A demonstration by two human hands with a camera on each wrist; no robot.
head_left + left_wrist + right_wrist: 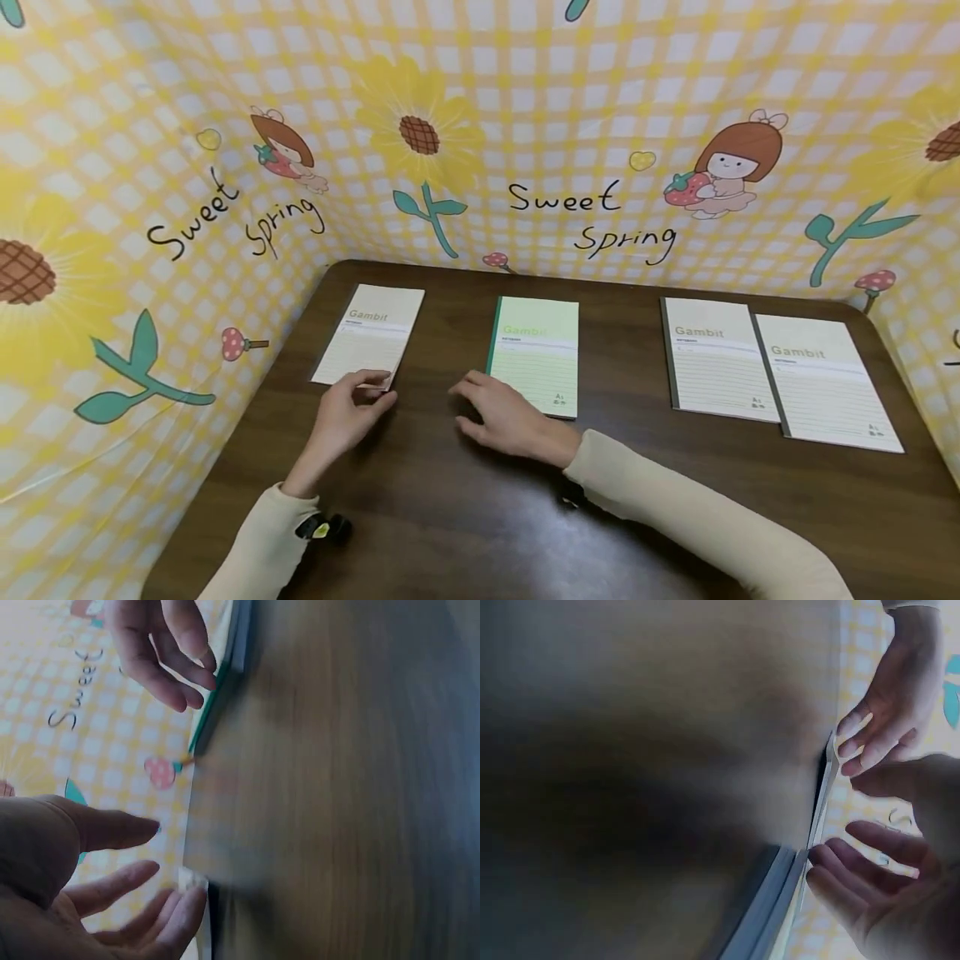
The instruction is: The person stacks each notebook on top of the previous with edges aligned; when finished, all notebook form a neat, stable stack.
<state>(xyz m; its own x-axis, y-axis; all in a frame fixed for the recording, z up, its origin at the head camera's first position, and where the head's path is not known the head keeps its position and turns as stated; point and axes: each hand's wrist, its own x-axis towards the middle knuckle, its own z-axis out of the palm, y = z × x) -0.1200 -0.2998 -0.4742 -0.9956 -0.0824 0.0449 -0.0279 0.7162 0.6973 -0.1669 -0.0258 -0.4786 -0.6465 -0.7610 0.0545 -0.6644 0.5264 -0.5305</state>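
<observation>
A cream notebook marked "Gambit" lies at the left of the table, dark spine to the left. My left hand is at its near right corner, fingertips over the cover's edge and thumb apart from them. In the left wrist view, those fingertips sit right at the raised-looking notebook corner. A green notebook with a green spine lies in the middle. My right hand hovers around its near left corner, fingers softly bent, thumb apart, nothing between them. Dark edges show beneath it in the right wrist view.
Two more cream notebooks lie at the right, one with its right edge meeting the spine of the other. The dark brown table backs onto a yellow checked cloth hung at the rear and sides.
</observation>
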